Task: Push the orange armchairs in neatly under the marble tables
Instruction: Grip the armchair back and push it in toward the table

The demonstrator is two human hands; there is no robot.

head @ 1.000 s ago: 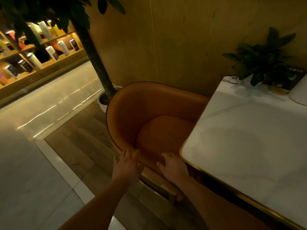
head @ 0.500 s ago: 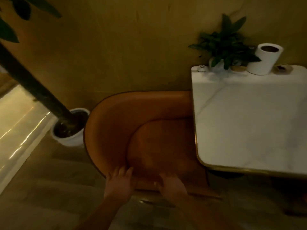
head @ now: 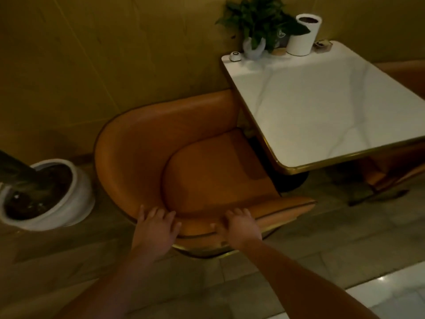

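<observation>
An orange armchair (head: 161, 143) with a curved back and gold base stands against the wall, left of a white marble table (head: 322, 107) with a gold rim. The front of its seat reaches the table's left edge. My left hand (head: 155, 227) lies flat on the chair's near arm, fingers spread over the rim. My right hand (head: 239, 227) grips the same arm further right. A second orange armchair (head: 404, 72) shows at the table's far right side, mostly hidden.
A white floor pot (head: 69, 203) with a tree trunk stands left of the chair. On the table's far end sit a small plant (head: 259, 24), a white cylinder (head: 302, 35) and a call button (head: 235, 56). Wall runs behind.
The view has swung right and down. The chair now sits more square to the wall, with its seat front at the table's edge. Both hands stay on its near arm.
</observation>
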